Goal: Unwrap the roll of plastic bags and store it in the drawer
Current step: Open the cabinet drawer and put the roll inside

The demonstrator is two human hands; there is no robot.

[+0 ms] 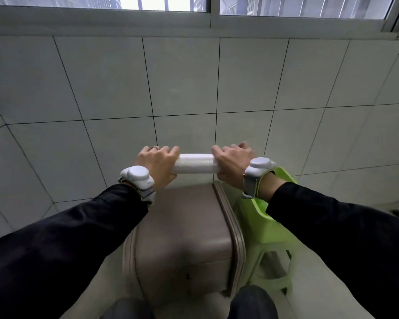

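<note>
A white roll of plastic bags [195, 163] is held level in front of me, above the far edge of a brown drawer cabinet [184, 229]. My left hand [156, 165] grips its left end, and my right hand [232, 164] grips its right end, fingers curled over the top. Only the middle of the roll shows between the hands; it looks covered in a clear shiny wrap. The cabinet's top is seen from above, and no open drawer shows. Both wrists carry grey-white strapped devices.
A bright green plastic stool [266, 231] stands against the cabinet's right side. A wall of large pale tiles [184, 88] rises right behind, with a window [171, 3] along its top. My knees [251, 302] show at the bottom edge.
</note>
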